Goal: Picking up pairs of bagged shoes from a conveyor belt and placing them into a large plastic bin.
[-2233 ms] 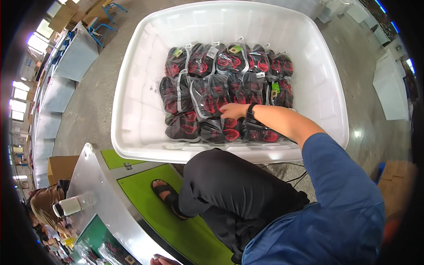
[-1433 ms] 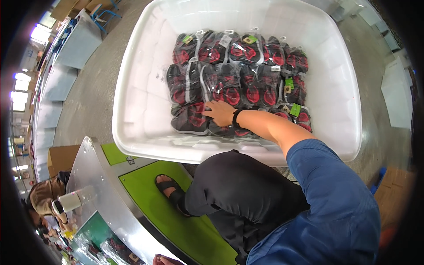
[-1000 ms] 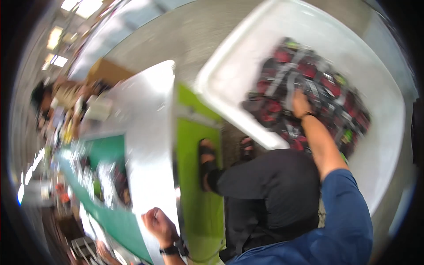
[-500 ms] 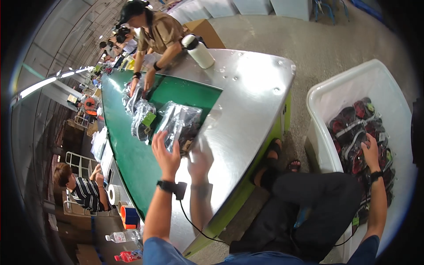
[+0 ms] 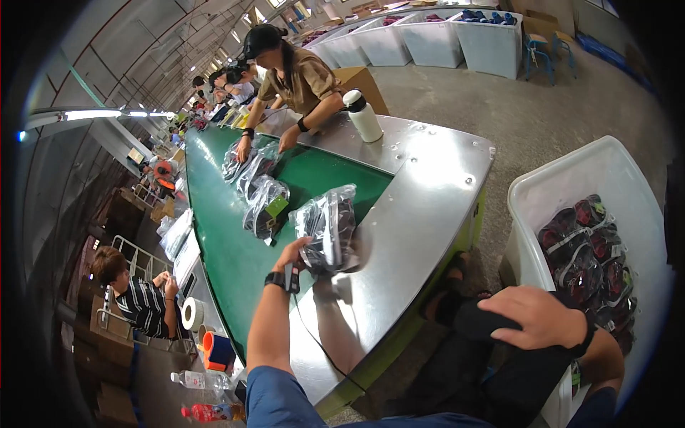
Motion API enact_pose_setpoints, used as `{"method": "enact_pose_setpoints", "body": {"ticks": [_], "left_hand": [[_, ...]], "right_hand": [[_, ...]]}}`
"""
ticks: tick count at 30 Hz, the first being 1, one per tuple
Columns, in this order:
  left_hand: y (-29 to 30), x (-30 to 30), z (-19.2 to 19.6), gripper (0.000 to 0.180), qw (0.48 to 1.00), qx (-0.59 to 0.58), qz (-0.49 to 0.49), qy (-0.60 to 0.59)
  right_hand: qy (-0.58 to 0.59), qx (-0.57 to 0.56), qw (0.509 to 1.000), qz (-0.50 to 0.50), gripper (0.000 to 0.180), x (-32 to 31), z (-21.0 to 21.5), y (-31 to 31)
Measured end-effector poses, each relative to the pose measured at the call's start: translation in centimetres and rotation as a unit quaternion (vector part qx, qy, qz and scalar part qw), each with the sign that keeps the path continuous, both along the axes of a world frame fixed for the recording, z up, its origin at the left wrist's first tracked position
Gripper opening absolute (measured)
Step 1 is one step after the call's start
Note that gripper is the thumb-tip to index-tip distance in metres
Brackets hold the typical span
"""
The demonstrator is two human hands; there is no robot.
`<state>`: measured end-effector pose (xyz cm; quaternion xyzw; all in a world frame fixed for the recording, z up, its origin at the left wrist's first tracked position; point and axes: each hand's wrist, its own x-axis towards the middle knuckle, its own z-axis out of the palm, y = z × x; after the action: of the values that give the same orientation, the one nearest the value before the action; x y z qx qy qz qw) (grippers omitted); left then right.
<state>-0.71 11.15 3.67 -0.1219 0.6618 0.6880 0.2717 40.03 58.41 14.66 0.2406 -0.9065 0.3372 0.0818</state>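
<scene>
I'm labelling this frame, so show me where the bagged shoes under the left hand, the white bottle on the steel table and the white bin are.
bagged shoes point(image 5: 328, 227), head view, middle of the clear bag.
white bottle point(image 5: 364, 118), head view, on its body.
white bin point(image 5: 564, 178), head view, on its near wall.

By my left hand point(image 5: 294, 251) lay one bagged pair of shoes point(image 5: 327, 227). Just beyond it on the green belt point(image 5: 228, 250) I counted three more clear bags point(image 5: 264, 203), two of them under a co-worker's hands point(image 5: 287, 139). One white bottle point(image 5: 363, 115) stood on the steel table point(image 5: 421, 192) farther out. Beside my right hand point(image 5: 531, 316) stood one white bin point(image 5: 571, 178) of bagged shoes point(image 5: 592, 250), too jumbled to count. Four white bins point(image 5: 428, 36) lined the far floor.
</scene>
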Motion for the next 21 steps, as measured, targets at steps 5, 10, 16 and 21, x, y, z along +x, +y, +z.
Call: {"method": "enact_pose_setpoints", "body": {"ticks": [5, 10, 16, 21], "left_hand": [[2.1, 9.9, 1.5, 0.025, 0.967, 0.029, 0.140, 0.210], [2.1, 15.2, 0.8, 0.071, 0.884, -0.006, 0.205, 0.420], [-1.0, 17.7, -3.0, 0.057, 0.889, -0.078, 0.111, 0.438], [0.3, 19.5, 0.6, 0.043, 0.953, 0.034, 0.052, 0.295]], "right_hand": [[-0.057, 0.020, 0.997, 0.040, 0.054, -0.8, -3.8, -1.3], [-0.159, -0.101, 0.981, -0.042, 0.046, -1.8, -5.2, 0.2], [-0.173, -0.138, 0.974, -0.047, 0.047, -2.3, -5.3, 0.4], [-0.182, -0.119, 0.975, -0.042, 0.047, -2.6, -5.9, 0.9]]}}
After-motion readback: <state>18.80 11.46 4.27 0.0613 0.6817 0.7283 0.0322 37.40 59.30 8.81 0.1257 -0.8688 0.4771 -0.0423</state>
